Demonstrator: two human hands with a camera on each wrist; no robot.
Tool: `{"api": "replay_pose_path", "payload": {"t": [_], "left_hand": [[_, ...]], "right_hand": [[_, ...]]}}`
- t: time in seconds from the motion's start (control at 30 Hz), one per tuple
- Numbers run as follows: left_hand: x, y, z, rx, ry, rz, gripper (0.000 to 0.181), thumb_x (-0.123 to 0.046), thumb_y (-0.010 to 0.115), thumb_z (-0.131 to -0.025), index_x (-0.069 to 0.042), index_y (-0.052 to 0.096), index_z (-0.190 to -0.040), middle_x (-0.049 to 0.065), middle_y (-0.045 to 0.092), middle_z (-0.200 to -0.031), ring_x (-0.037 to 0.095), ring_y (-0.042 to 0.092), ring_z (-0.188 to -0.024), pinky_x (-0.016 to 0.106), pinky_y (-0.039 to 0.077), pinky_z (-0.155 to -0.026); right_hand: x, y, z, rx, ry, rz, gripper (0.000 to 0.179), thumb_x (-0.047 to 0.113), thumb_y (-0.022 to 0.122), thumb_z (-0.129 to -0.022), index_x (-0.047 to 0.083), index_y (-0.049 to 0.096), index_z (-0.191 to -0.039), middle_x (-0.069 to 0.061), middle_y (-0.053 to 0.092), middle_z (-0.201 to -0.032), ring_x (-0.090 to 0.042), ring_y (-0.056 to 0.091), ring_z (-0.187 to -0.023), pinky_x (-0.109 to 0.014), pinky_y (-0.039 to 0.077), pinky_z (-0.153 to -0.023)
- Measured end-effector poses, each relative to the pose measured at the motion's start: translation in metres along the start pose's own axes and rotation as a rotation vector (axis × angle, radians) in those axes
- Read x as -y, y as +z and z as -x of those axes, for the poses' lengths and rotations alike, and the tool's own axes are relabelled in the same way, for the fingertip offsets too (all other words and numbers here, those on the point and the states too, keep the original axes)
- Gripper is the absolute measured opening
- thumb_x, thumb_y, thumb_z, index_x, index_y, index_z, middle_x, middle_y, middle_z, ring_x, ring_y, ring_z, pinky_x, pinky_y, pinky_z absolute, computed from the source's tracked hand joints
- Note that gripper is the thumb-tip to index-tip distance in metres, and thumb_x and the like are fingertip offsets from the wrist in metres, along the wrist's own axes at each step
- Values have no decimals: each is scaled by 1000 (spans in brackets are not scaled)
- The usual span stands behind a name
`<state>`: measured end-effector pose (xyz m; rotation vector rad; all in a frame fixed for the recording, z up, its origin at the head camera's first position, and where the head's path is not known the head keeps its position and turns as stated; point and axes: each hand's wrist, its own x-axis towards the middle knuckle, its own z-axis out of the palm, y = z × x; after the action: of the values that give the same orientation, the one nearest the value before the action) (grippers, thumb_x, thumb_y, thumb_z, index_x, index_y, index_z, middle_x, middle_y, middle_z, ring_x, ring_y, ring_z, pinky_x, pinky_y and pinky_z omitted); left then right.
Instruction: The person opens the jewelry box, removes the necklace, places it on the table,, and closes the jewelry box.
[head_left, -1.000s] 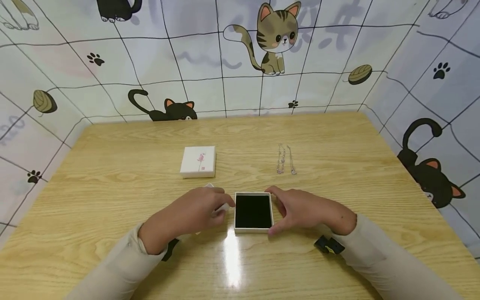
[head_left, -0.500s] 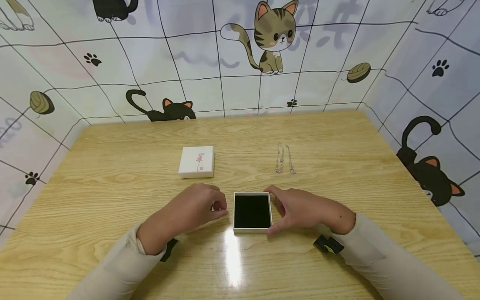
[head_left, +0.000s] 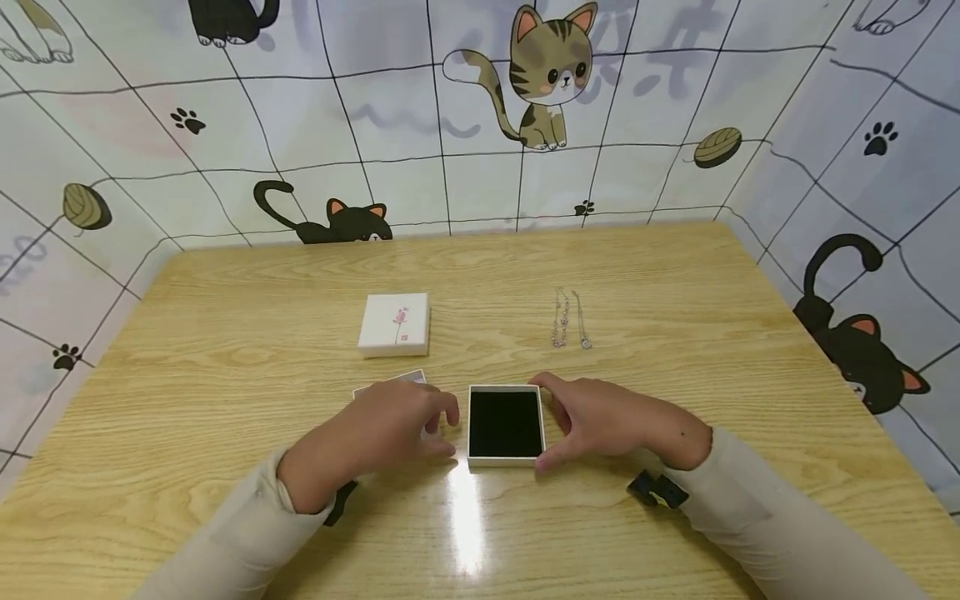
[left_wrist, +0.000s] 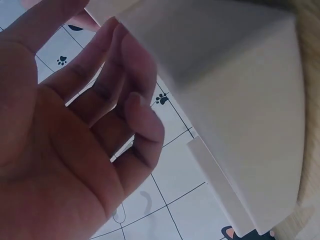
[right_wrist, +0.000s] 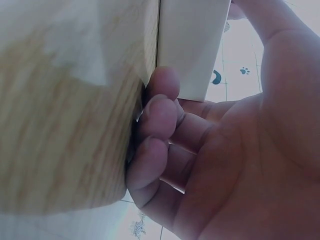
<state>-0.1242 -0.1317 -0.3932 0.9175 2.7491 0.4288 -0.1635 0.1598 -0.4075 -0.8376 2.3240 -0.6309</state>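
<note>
In the head view, an open white jewelry box with a black insert rests on the table. My right hand holds its right side, index finger at the far corner and thumb at the near corner. The other fingers curl low beside the box's white side. My left hand is over a white, thin-rimmed box lid, mostly hidden under it. Its index finger and thumb are apart. In the left wrist view, the left fingers bend loosely, fingertips right at the lid's edge.
A closed white box with a pink flower print stands behind the left hand. A bracelet-like chain and a pendant necklace lie farther back to the right. Cat-printed cloth borders the wooden table.
The left thumb and index finger have spread apart, and the lid's far rim now shows beyond that hand, hidden half a second ago. The right hand and black-lined jewelry box stay put.
</note>
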Motion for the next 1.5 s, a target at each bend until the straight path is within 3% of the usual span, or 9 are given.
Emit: {"api": "replay_pose_path", "payload": {"t": [0.2,0.43,0.57,0.73,0.87,1.1,1.3,1.5], "left_hand": [[1,2,3,1,27,-20,28,-26,86,-78,-19,70,-99,-8,66,-84,5,57,-72,23,47,-66],[4,7,4,14,65,-26,21,-16,81,-82,-16,69,-100,-10,53,-72,3,43,-65,20,39,-62],[5,7,2,45,74,8,19,-11,79,-85,-15,70,-101,-8,60,-74,3,49,-68,21,44,-65],[5,5,1,35,90,-27,14,-12,78,-86,-15,73,-98,-6,65,-79,4,51,-69,21,45,-65],[5,4,1,-9,105,-54,10,-10,77,-86,-16,74,-94,-6,68,-83,3,51,-66,20,44,-62],[4,3,-3,-113,136,-111,17,-7,74,-83,-21,76,-92,-11,71,-88,-3,54,-66,31,44,-71],[4,0,-5,-244,200,-105,15,-7,75,-81,-18,77,-89,-8,71,-82,0,53,-64,25,42,-63],[2,-1,-5,-298,184,-90,14,-8,78,-81,-16,78,-92,-8,71,-84,6,59,-70,22,48,-62]], "right_hand": [[-1,-1,1,-4,0,3,102,56,83,-74,5,34,-148,7,56,-72,-7,49,-60,-24,41,-57],[-1,0,0,1,-12,-3,102,55,83,-74,4,34,-148,6,56,-72,-7,49,-60,-24,41,-57],[0,0,0,3,0,-9,102,54,83,-74,5,34,-148,6,56,-73,-7,49,-60,-24,41,-57],[0,0,0,3,-11,-11,101,54,83,-74,4,34,-147,5,56,-72,-7,48,-60,-23,41,-57],[0,-1,0,-1,-8,-8,101,55,83,-74,5,35,-147,6,56,-72,-7,49,-60,-24,41,-57],[-1,0,1,-4,4,-7,102,56,83,-74,6,34,-148,6,56,-73,-7,48,-61,-24,41,-58],[-1,0,0,-5,10,-3,102,55,83,-73,6,34,-148,6,56,-73,-7,49,-61,-24,42,-58],[-2,1,-1,-2,9,-5,102,55,83,-74,6,34,-148,6,56,-73,-7,49,-61,-25,41,-59]]}}
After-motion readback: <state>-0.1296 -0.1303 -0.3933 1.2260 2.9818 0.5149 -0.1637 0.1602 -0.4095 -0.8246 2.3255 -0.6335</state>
